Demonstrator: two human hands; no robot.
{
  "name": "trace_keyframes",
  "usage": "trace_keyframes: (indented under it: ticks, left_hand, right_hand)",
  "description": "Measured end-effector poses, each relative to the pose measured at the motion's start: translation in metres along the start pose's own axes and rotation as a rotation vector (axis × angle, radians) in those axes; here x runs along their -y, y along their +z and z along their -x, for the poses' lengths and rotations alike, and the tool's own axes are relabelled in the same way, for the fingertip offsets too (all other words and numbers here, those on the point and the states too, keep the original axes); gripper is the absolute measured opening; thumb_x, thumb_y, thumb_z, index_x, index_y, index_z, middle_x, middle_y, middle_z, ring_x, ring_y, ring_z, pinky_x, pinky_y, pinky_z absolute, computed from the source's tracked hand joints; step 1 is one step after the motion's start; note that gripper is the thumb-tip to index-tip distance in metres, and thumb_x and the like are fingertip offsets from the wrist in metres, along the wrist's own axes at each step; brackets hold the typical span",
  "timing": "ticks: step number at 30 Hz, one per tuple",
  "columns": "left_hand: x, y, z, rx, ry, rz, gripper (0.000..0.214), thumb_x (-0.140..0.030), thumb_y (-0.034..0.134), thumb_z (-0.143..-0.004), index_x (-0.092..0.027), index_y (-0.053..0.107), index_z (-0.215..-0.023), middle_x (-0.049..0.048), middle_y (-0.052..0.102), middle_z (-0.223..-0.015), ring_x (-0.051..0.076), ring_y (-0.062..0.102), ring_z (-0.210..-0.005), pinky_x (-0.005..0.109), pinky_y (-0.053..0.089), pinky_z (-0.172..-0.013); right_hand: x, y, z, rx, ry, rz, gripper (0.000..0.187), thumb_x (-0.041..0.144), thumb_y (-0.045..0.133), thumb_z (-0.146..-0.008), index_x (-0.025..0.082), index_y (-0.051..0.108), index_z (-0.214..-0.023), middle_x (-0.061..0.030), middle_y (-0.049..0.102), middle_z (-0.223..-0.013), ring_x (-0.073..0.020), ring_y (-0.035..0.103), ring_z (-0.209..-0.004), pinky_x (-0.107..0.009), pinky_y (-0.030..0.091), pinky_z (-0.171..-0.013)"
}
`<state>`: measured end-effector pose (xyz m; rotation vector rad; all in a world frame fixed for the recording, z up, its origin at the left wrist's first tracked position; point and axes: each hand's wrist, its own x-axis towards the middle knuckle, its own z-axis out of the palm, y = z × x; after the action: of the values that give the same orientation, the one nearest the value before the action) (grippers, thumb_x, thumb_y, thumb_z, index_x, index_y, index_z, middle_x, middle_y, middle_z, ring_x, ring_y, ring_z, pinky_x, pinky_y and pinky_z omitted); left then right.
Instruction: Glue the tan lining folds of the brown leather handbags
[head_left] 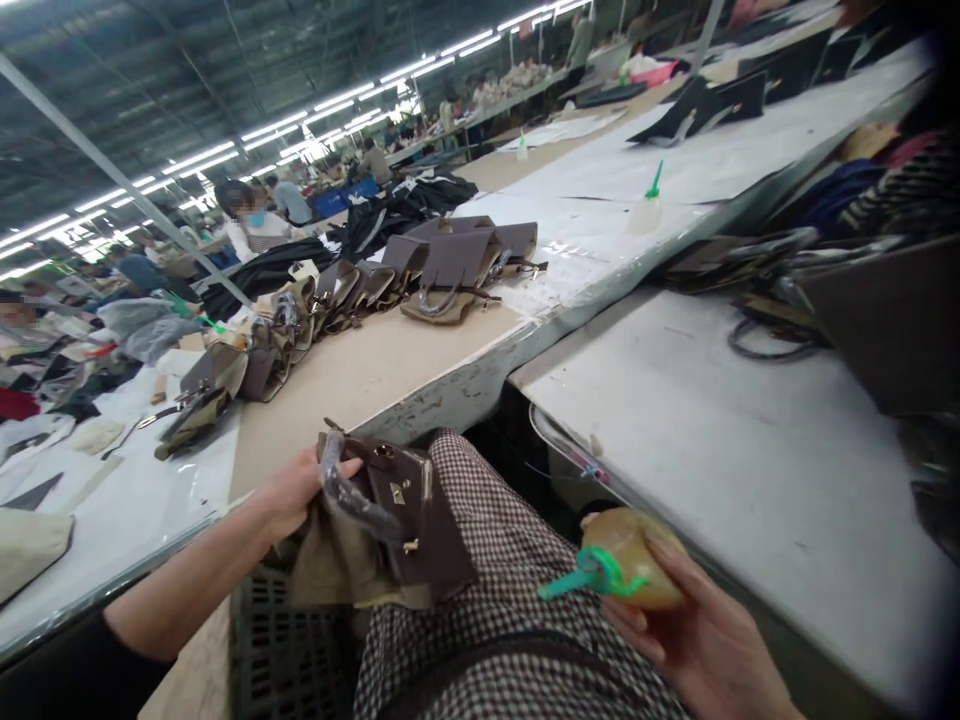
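My left hand (300,490) grips a dark brown handbag (431,520) by its upper edge, beside the plastic-wrapped handle. The bag lies tilted over my lap, with metal fittings on its front and tan lining material hanging out at the left. My left fingers are partly hidden behind the bag. In my right hand (694,620) is a glue bottle (637,550), its body filled with something yellowish. The bottle's green nozzle points left toward the bag, apart from it.
Several brown handbags (450,260) stand in a row on the long table (337,365). Glue bottles (646,205) with green nozzles stand farther along. A white side table (720,430) on the right bears dark bag pieces (885,310). A dark plastic crate (281,640) sits below my left arm. Co-workers sit beyond.
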<state>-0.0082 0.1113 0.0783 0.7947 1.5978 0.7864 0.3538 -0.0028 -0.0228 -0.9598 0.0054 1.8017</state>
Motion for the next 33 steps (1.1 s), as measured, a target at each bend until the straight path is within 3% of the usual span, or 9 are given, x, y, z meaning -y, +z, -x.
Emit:
trace_keyframes:
  ticks: [6,10,14,18,22,26,28,31,33]
  left_hand:
    - [0.02,-0.021,0.038,-0.205,-0.09,0.143,0.014,-0.013,0.077,-0.073,-0.013,0.074,-0.087,0.0085,0.081,-0.08,0.022,0.076,-0.066,0.03,0.063,-0.066]
    - [0.032,-0.012,0.049,-0.209,-0.137,0.173,0.011,-0.009,0.074,-0.072,-0.014,0.073,-0.082,0.0068,0.08,-0.076,0.021,0.074,-0.062,0.028,0.061,-0.062]
    - [0.035,0.004,0.03,-0.176,-0.163,0.162,0.007,-0.012,0.076,-0.072,-0.011,0.072,-0.078,0.0072,0.077,-0.067,0.02,0.071,-0.053,0.028,0.058,-0.053]
    - [0.027,0.014,0.001,-0.139,-0.186,0.175,0.004,-0.009,0.074,-0.071,-0.009,0.071,-0.071,0.0089,0.075,-0.06,0.021,0.069,-0.05,0.029,0.058,-0.051]
    - [0.017,0.022,-0.021,-0.108,-0.168,0.183,0.004,-0.009,0.073,-0.07,-0.008,0.069,-0.069,0.009,0.073,-0.059,0.021,0.068,-0.048,0.03,0.058,-0.05]
    - [0.013,0.034,-0.035,-0.086,-0.106,0.193,0.009,-0.011,0.076,-0.068,-0.009,0.068,-0.069,0.0099,0.074,-0.061,0.02,0.067,-0.049,0.029,0.057,-0.052]
    - [0.014,0.041,-0.036,-0.067,-0.068,0.197,0.013,-0.014,0.079,-0.067,-0.01,0.067,-0.071,0.0096,0.074,-0.063,0.02,0.068,-0.051,0.03,0.058,-0.055]
    - [0.013,0.054,-0.031,-0.039,-0.011,0.19,0.023,-0.018,0.085,-0.064,-0.012,0.067,-0.076,0.0084,0.075,-0.065,0.021,0.069,-0.055,0.032,0.058,-0.059]
    - [0.01,0.061,-0.026,-0.016,0.026,0.178,0.028,-0.019,0.088,-0.061,-0.014,0.068,-0.079,0.0073,0.075,-0.066,0.022,0.07,-0.058,0.033,0.058,-0.061]
  right_hand:
    - [-0.006,0.018,0.004,0.124,0.048,0.02,0.034,0.053,0.067,-0.085,0.021,0.069,-0.096,-0.0003,0.05,-0.053,-0.0118,0.038,-0.047,-0.023,0.031,-0.042]
    - [-0.01,0.018,0.009,-0.005,0.005,0.123,0.038,0.053,0.071,-0.081,0.026,0.068,-0.109,-0.0058,0.07,-0.081,-0.0167,0.052,-0.054,-0.028,0.042,-0.044]
    - [-0.012,0.015,0.011,-0.055,-0.091,0.224,0.047,0.053,0.071,-0.08,0.031,0.065,-0.121,-0.0067,0.074,-0.098,-0.0293,0.065,-0.075,-0.037,0.051,-0.056]
    - [-0.007,0.018,0.01,-0.039,-0.179,0.272,0.043,0.052,0.071,-0.081,0.029,0.068,-0.117,-0.0071,0.074,-0.102,-0.0264,0.062,-0.07,-0.035,0.048,-0.054]
    - [-0.017,0.035,0.007,0.148,0.006,0.13,0.04,0.057,0.063,-0.086,0.024,0.074,-0.106,-0.0121,0.075,-0.111,-0.0193,0.058,-0.059,-0.035,0.046,-0.055]
    - [-0.042,0.063,-0.005,0.286,0.109,-0.077,0.04,0.056,0.062,-0.087,0.021,0.079,-0.097,-0.0119,0.075,-0.119,-0.0306,0.067,-0.102,-0.046,0.052,-0.088]
    - [-0.051,0.078,-0.013,0.378,0.093,-0.1,0.036,0.053,0.066,-0.086,0.021,0.079,-0.096,-0.0089,0.076,-0.11,-0.0287,0.066,-0.105,-0.045,0.05,-0.096]
    - [-0.059,0.1,-0.025,0.488,0.058,-0.108,0.034,0.048,0.071,-0.084,0.02,0.078,-0.102,-0.0055,0.076,-0.101,-0.0215,0.067,-0.09,-0.035,0.053,-0.084]
    - [-0.064,0.114,-0.033,0.453,0.039,-0.153,0.03,0.044,0.074,-0.083,0.021,0.077,-0.102,-0.0035,0.077,-0.099,-0.019,0.068,-0.086,-0.03,0.053,-0.076]
